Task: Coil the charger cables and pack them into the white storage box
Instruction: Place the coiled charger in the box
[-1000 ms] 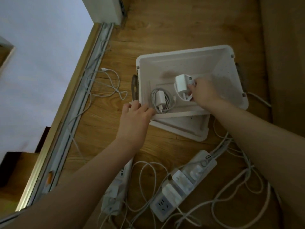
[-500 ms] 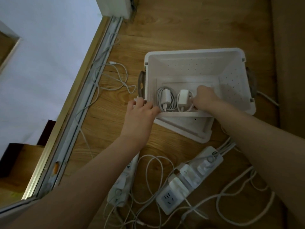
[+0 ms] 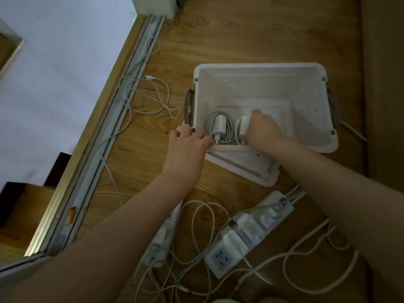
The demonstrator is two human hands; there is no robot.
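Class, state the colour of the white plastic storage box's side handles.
The curved side handles are grey-brown; best in head view.

Left charger (image 3: 219, 127) beside right charger (image 3: 242, 127) in box (image 3: 258, 67); box partly on lid (image 3: 242, 165); power strip (image 3: 247, 234) before lid.

we record a warm brown wooden plank floor (image 3: 251, 36) with visible grain, filling most of the view. a pale metal sliding-door track (image 3: 105, 136) crosses it diagonally at the left, running from the top towards the lower left corner. beyond the track lies a flat pale white surface (image 3: 54, 73); we cannot tell whether it is floor or wall. a white square post base (image 3: 153, 5) stands at the track's far end. a plain brown panel (image 3: 384, 84) lines the right edge. lighting is dim and even.
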